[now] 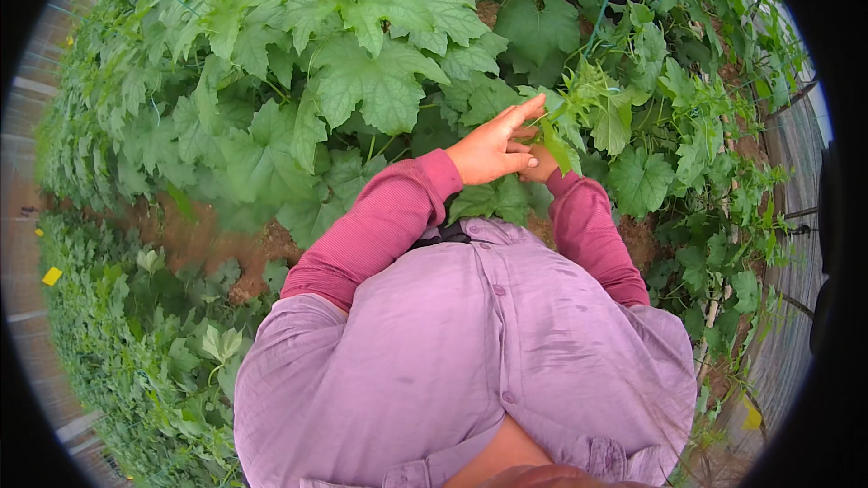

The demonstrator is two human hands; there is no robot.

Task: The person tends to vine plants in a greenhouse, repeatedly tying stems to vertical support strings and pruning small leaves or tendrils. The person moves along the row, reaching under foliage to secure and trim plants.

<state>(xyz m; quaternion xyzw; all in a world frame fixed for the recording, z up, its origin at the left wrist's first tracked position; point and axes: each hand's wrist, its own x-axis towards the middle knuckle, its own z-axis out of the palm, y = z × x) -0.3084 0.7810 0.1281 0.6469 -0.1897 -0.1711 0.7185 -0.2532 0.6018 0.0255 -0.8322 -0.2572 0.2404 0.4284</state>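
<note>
Both my hands are close together at the leafy vine plants, in the centre of the head view. My left hand (498, 144) has its fingers stretched towards a leafy shoot tip (590, 91); whether they grip the stem cannot be told. Behind it, my right hand (540, 164) is partly covered by my left hand and by a narrow green leaf (557, 148), so its fingers are mostly hidden. A teal string (603, 7) runs up from the shoot. Broad lobed leaves (376, 81) spread to the left of my hands.
Dense vine rows fill both sides, with brown soil (196, 237) between them at the left. Thin strings cross the upper foliage. Translucent sheeting (786, 352) borders the right side. Yellow cards (51, 276) show near the left edge. A dark shape is partly visible behind leaves at the top right.
</note>
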